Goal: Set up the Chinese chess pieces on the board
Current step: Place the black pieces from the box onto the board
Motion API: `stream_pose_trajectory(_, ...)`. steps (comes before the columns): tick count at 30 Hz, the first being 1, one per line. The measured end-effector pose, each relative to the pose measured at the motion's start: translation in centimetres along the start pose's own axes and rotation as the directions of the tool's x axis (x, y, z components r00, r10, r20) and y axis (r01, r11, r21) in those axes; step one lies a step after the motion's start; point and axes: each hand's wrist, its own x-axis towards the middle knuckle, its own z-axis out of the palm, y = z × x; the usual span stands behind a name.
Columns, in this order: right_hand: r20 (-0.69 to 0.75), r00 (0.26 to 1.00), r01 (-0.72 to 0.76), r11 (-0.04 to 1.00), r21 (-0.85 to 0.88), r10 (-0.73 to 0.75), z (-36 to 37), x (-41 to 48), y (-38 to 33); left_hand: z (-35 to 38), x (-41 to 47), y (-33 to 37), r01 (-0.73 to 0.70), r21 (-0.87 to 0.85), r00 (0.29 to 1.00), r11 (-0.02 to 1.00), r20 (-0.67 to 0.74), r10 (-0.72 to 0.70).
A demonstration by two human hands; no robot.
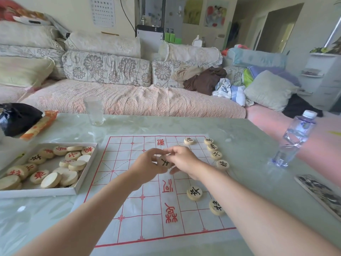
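Observation:
A white paper board (129,200) with red grid lines lies on the table. Several wooden black-lettered pieces stand along its right side, among them one (222,164) at the edge and two (194,193) nearer me. Over the board's middle my left hand (147,166) holds a black-lettered piece (164,162) in its curled fingers. My right hand (181,159) meets it there, fingertips pinching at the same piece. A white box (77,183) at the left holds several more pieces, mostly red-lettered, some face down.
An empty glass (94,110) stands behind the board. A water bottle (293,139) stands at the right, a patterned flat object (321,193) near the right edge. A black bag (16,117) and an orange snack packet (39,124) lie far left. A sofa runs behind the table.

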Motion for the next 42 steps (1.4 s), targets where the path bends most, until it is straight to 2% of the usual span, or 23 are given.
stream_pose_trajectory(3, -0.061, 0.998, 0.009, 0.998, 0.068, -0.005, -0.7, -0.9, 0.2, 0.6, -0.3, 0.5, 0.072, -0.179, 0.995, 0.981, -0.048, -0.082)
stream_pose_trajectory(6, -0.124, 0.991, 0.062, 0.996, 0.07, -0.053, -1.5, -2.0, 0.2, 1.5, -0.3, 1.2, 0.108, -0.375, 0.992, 0.921, -0.022, -0.126)
stream_pose_trajectory(9, -0.166, 0.978, 0.12, 0.992, -0.026, -0.123, -2.7, -3.4, 0.3, 3.0, -0.8, 2.3, 0.069, -0.391, 0.994, 0.918, -0.046, -0.094)
stream_pose_trajectory(12, -0.141, 0.979, 0.121, 0.979, -0.162, -0.145, -4.3, -4.5, 0.8, 4.4, -0.8, 2.8, 0.047, -0.374, 0.994, 0.926, -0.073, -0.08)
stream_pose_trajectory(16, -0.107, 0.979, 0.146, 0.96, -0.239, -0.175, -6.4, -5.7, 2.1, 6.1, -0.8, 3.1, 0.078, -0.383, 0.995, 0.921, -0.023, -0.094)
stream_pose_trajectory(18, -0.14, 0.975, 0.129, 0.952, -0.279, -0.173, -7.4, -6.6, 2.7, 7.2, -1.0, 3.1, 0.086, -0.319, 0.996, 0.944, 0.016, -0.086)
stream_pose_trajectory(20, -0.215, 0.962, 0.088, 0.935, -0.343, -0.169, -8.6, -7.2, 3.4, 8.0, -1.3, 3.1, 0.014, -0.035, 0.999, 0.999, 0.039, -0.012)
stream_pose_trajectory(21, -0.274, 0.947, 0.051, 0.92, -0.388, -0.168, -9.4, -7.4, 3.8, 8.2, -1.5, 3.1, -0.042, 0.145, 0.997, 0.988, 0.066, 0.033)
stream_pose_trajectory(23, -0.406, 0.902, -0.077, 0.869, -0.488, -0.148, -11.4, -7.7, 4.6, 8.3, -1.9, 2.8, -0.156, 0.393, 0.982, 0.906, 0.163, 0.098)
stream_pose_trajectory(25, -0.487, 0.868, -0.201, 0.826, -0.527, -0.1, -13.5, -8.0, 5.4, 8.2, -2.1, 2.5, -0.25, 0.514, 0.956, 0.82, 0.263, 0.127)
stream_pose_trajectory(28, -0.513, 0.858, -0.293, 0.797, -0.527, -0.024, -15.7, -8.6, 6.8, 8.0, -2.6, 2.2, -0.314, 0.601, 0.927, 0.735, 0.363, 0.1)
stream_pose_trajectory(31, -0.48, 0.877, -0.313, 0.764, -0.564, 0.005, -16.0, -8.8, 7.8, 8.0, -2.6, 1.9, -0.351, 0.624, 0.916, 0.698, 0.384, 0.118)
stream_pose_trajectory(42, -0.4, 0.916, -0.334, 0.596, -0.731, 0.023, -14.3, -8.1, 7.3, 8.0, -2.4, 1.3, -0.346, 0.614, 0.921, 0.709, 0.366, 0.133)
